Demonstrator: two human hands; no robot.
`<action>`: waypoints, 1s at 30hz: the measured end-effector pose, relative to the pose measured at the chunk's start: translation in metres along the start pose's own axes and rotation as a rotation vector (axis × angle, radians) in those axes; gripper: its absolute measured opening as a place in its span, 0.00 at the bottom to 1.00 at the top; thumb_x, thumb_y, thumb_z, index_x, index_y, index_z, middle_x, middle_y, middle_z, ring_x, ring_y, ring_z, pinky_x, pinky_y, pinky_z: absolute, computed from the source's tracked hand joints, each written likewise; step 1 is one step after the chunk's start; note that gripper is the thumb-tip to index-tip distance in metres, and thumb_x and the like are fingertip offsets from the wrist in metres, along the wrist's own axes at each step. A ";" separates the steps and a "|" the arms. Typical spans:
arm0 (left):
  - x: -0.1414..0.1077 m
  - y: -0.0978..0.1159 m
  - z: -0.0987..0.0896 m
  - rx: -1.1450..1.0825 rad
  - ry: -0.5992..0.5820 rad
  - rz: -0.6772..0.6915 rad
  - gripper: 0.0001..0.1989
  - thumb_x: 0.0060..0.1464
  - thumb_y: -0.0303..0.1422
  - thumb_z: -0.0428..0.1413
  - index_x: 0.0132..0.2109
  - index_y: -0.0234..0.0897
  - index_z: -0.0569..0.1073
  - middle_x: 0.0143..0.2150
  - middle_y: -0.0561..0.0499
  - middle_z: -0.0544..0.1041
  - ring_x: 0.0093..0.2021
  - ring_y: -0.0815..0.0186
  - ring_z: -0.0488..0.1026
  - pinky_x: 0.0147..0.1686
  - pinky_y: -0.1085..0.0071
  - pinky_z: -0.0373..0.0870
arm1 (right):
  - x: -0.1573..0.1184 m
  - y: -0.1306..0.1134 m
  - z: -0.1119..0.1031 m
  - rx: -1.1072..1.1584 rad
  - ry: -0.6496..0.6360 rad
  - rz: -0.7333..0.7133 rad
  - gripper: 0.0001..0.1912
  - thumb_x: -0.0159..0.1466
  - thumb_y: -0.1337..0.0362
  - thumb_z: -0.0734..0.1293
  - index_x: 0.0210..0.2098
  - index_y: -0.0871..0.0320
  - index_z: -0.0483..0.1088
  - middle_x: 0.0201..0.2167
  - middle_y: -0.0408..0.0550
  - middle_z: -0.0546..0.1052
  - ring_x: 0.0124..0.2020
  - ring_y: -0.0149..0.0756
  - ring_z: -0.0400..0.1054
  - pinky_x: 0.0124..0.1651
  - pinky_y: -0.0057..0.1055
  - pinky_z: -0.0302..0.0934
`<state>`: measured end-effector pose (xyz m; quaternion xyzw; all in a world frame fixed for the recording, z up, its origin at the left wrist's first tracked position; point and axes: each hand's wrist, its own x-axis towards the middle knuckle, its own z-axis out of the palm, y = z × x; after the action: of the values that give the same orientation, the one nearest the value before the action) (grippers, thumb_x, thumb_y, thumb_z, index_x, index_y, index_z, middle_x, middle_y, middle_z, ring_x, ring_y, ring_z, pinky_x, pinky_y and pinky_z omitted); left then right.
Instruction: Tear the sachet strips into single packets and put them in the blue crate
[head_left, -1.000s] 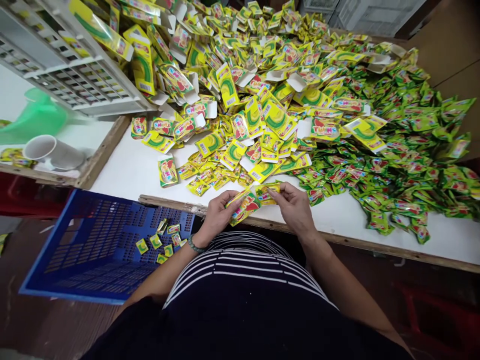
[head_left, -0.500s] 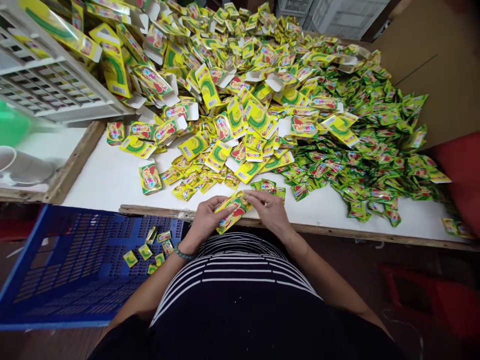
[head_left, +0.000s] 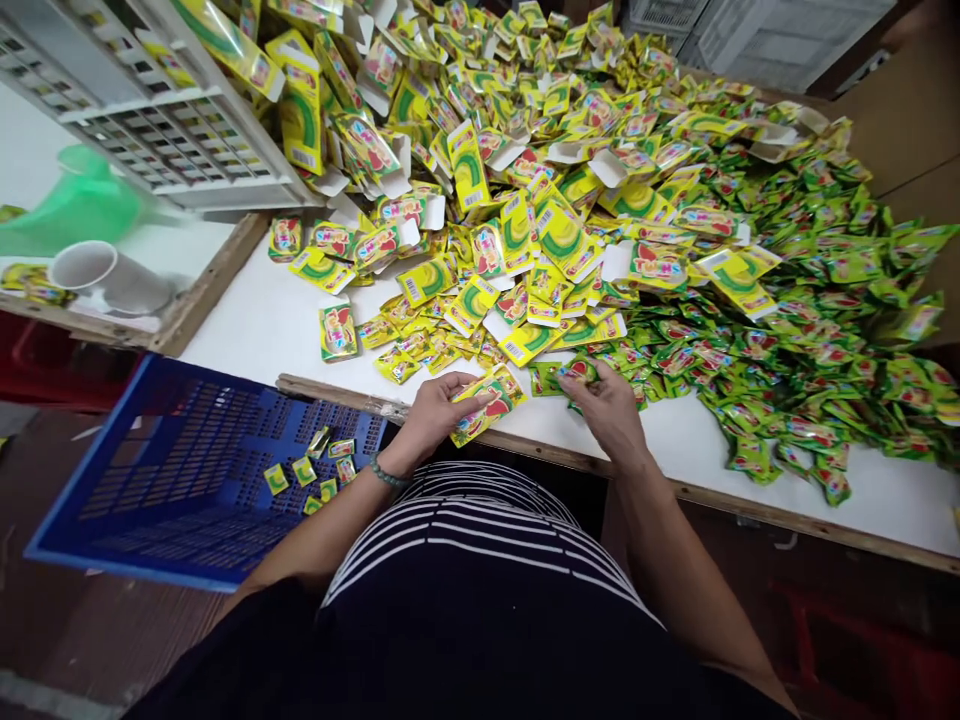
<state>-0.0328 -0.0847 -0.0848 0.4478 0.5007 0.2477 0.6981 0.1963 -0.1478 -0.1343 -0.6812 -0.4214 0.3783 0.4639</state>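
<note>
My left hand (head_left: 437, 418) is closed around a small yellow-green carton (head_left: 487, 408) with a watermelon picture, above the front edge of the table. To its right, my right hand (head_left: 613, 412) pinches a small green sachet (head_left: 577, 372) between thumb and fingers, at the near edge of the heap of green sachets (head_left: 810, 370). Behind my left hand lie small yellow sachets (head_left: 401, 362) and a heap of flat yellow cartons (head_left: 559, 235), several with white flaps standing open. One carton (head_left: 337, 330) lies apart on the left.
A blue crate (head_left: 165, 480) with several small cartons in it stands below the table at the left. A tilted white plastic basket (head_left: 187, 120) spills cartons at the upper left. Near it are a white cup (head_left: 112, 278) and a wooden edge strip (head_left: 217, 285).
My right hand has left the carton, moved right and taken hold of a green sachet. My left hand still holds the carton. The whole view has shifted and turned slightly.
</note>
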 end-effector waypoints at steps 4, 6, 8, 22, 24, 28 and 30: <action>0.001 -0.002 -0.001 0.110 -0.011 0.068 0.21 0.41 0.43 0.68 0.40 0.34 0.77 0.35 0.50 0.81 0.31 0.69 0.74 0.33 0.72 0.69 | 0.000 -0.028 0.013 0.160 -0.131 0.024 0.21 0.60 0.46 0.68 0.45 0.52 0.69 0.33 0.42 0.76 0.28 0.33 0.68 0.32 0.32 0.66; 0.000 0.000 -0.001 0.132 -0.017 0.090 0.22 0.42 0.44 0.68 0.42 0.34 0.77 0.38 0.49 0.81 0.33 0.68 0.75 0.34 0.72 0.70 | 0.002 -0.035 0.018 0.079 -0.202 -0.026 0.19 0.60 0.47 0.68 0.43 0.52 0.71 0.33 0.43 0.77 0.30 0.35 0.69 0.34 0.33 0.66; -0.002 0.001 -0.002 0.136 -0.033 0.109 0.23 0.42 0.45 0.67 0.42 0.34 0.77 0.40 0.47 0.81 0.35 0.67 0.75 0.37 0.71 0.71 | 0.004 -0.038 0.021 -0.051 -0.240 -0.104 0.15 0.60 0.50 0.69 0.40 0.53 0.74 0.35 0.44 0.78 0.35 0.38 0.71 0.39 0.36 0.65; -0.003 -0.005 -0.010 0.014 -0.045 0.097 0.26 0.39 0.41 0.70 0.46 0.35 0.77 0.43 0.47 0.82 0.39 0.64 0.78 0.43 0.67 0.74 | 0.009 -0.062 0.021 0.069 -0.397 -0.090 0.13 0.60 0.52 0.68 0.39 0.53 0.74 0.28 0.42 0.76 0.28 0.33 0.68 0.32 0.31 0.65; -0.003 -0.005 -0.009 -0.075 -0.010 0.072 0.27 0.37 0.40 0.71 0.45 0.34 0.77 0.42 0.47 0.82 0.38 0.65 0.78 0.43 0.67 0.74 | 0.008 -0.061 0.023 0.034 -0.294 -0.134 0.12 0.60 0.52 0.68 0.33 0.54 0.74 0.28 0.44 0.75 0.30 0.34 0.68 0.35 0.33 0.65; -0.004 -0.002 -0.004 -0.215 0.070 0.007 0.26 0.33 0.37 0.72 0.42 0.34 0.78 0.39 0.48 0.82 0.35 0.66 0.77 0.42 0.67 0.74 | 0.004 -0.056 0.033 -0.071 -0.118 -0.263 0.11 0.60 0.53 0.69 0.30 0.53 0.77 0.35 0.48 0.74 0.40 0.40 0.68 0.46 0.40 0.64; -0.006 0.002 -0.002 -0.257 0.074 -0.021 0.25 0.32 0.36 0.73 0.41 0.33 0.78 0.38 0.50 0.82 0.34 0.68 0.77 0.41 0.68 0.74 | 0.001 -0.054 0.039 -0.062 -0.083 -0.273 0.12 0.59 0.51 0.70 0.31 0.52 0.79 0.40 0.50 0.74 0.46 0.43 0.67 0.51 0.44 0.62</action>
<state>-0.0371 -0.0878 -0.0803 0.3400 0.4950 0.3190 0.7332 0.1493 -0.1229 -0.0945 -0.6155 -0.5405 0.3261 0.4719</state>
